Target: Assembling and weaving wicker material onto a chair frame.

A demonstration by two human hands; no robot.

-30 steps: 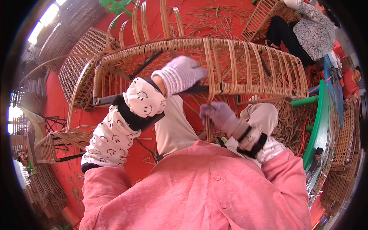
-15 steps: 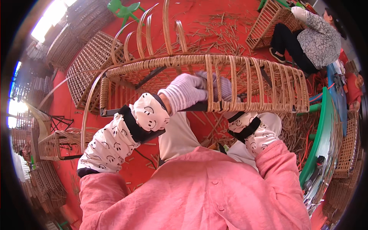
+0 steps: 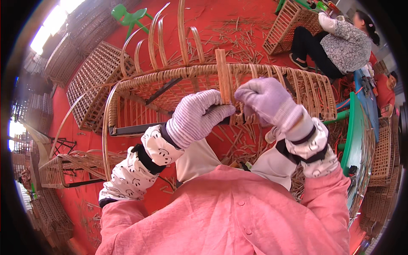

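Note:
A long woven basket with a dark metal frame lies across my lap. My left hand, in a lilac striped glove, pinches the lower end of a flat brown rattan strip at the basket's near edge. The strip points up, away from me. Just right of it, my right hand, gloved too, has its fingers curled in beside the strip. What those fingertips hold, if anything, is hidden. Several loose cane ends curve up from the basket's far side.
Strip scraps litter the red floor. More woven baskets stand at left. A green chair is at the far left, and a green bench stands close on my right. A seated person is at the far right.
My right hand has come out from behind the basket's bars to its near side. My left hand has shifted slightly left and toward me. The flat strip now stands up between my hands.

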